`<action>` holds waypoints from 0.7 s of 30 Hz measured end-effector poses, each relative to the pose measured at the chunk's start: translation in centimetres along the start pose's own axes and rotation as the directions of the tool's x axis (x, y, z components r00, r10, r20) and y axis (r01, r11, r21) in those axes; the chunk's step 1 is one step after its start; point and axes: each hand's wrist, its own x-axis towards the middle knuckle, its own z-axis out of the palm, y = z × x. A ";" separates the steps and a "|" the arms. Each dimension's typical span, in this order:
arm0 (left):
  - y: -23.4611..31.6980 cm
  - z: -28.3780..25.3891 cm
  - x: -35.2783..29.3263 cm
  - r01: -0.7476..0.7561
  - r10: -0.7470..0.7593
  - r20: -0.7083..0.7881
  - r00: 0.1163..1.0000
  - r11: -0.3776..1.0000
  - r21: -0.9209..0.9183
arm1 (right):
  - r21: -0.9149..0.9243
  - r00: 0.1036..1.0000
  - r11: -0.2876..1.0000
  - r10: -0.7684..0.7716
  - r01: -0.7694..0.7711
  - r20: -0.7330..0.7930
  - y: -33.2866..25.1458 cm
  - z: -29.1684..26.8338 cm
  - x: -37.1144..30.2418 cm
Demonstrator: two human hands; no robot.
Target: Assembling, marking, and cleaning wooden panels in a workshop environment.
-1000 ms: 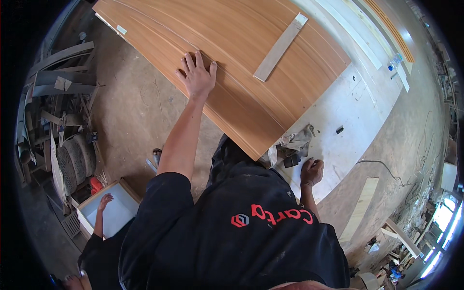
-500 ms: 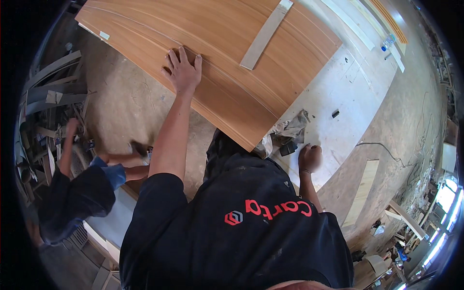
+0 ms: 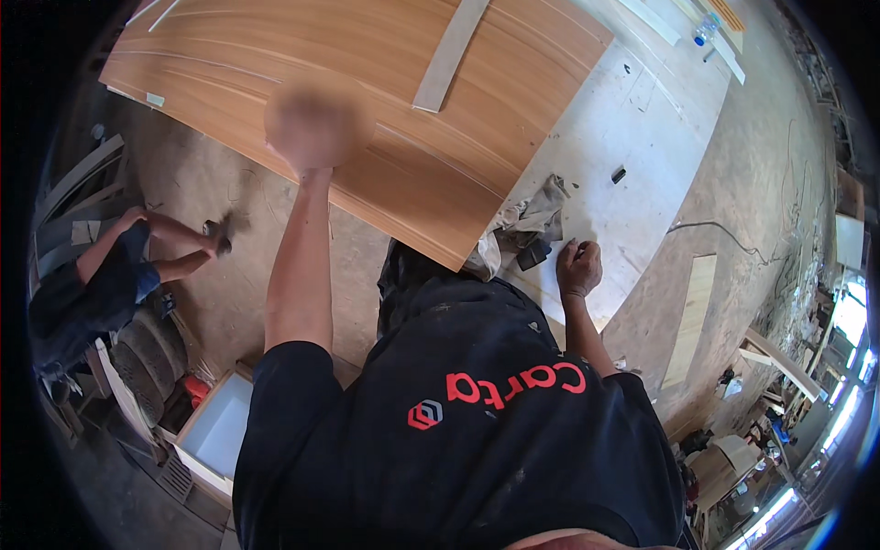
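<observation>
A wood-grain panel (image 3: pixel 412 183) lies across a larger white sheet (image 3: pixel 632 119). Over the panel's near left part is my left hand (image 3: pixel 316 124), blurred so that its fingers cannot be made out. A grey strip (image 3: pixel 449 60) rests on the panel. My right hand (image 3: pixel 579 268) is above the near part of the white sheet with its fingers curled together; whatever they may hold is too small to name. Just left of that hand are a crumpled grey cloth (image 3: pixel 541 211) and a small black object (image 3: pixel 533 255).
At the left, another person (image 3: pixel 92 275) in dark clothes bends near curved offcuts (image 3: pixel 82 179). A white open box (image 3: pixel 220 431) stands below. A small black piece (image 3: pixel 619 174) and a plastic bottle (image 3: pixel 704 32) lie on the right, with a pale board (image 3: pixel 689 321) and a cable (image 3: pixel 720 229) on the floor.
My left hand, flat on the panel with fingers spread before, is now blurred by motion. My right hand has turned slightly, fingers still curled. The other person has moved farther left.
</observation>
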 end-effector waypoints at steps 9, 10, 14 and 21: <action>0.0 0.0 0.0 -0.014 0.015 -0.066 0.998 1.000 0.018 | 0.021 0.999 1.000 -0.021 0.021 0.035 0.1 0.1 0.1; 0.0 -0.1 -0.1 -0.006 0.007 -0.026 1.000 0.999 0.040 | 0.010 1.000 1.000 -0.003 0.003 0.010 0.1 0.1 0.0; 0.1 -0.5 -0.1 -0.012 0.012 -0.029 0.999 1.000 -0.004 | 0.053 0.999 0.999 -0.009 0.007 0.043 0.0 0.0 -0.1; 0.3 -1.2 0.0 -0.004 0.004 0.003 1.000 0.999 -0.039 | 0.039 0.998 0.999 0.015 -0.017 0.064 -0.3 -0.1 0.0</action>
